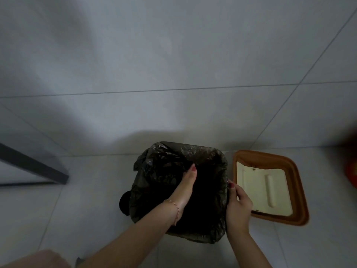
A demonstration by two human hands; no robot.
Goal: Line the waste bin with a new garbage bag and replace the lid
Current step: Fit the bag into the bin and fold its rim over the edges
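left hand (185, 190) inside garbage bag (154, 176), right hand (238, 202) pinching rim, lid (297, 190) beside

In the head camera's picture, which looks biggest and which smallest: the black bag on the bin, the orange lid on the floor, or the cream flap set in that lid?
Largest to smallest, as they look here:
1. black garbage bag
2. orange lid
3. cream flap
Bag and lid are close.

head cam: single view, worn on the person's head | faces steeply down at the tiled floor (173, 64), tilted slightly forward | close range, forearms enter from 6 o'clock | waste bin (125, 203) just below centre, lid (297, 192) at 4 o'clock | wide-angle, tile seams bend toward edges | no second view to overlap
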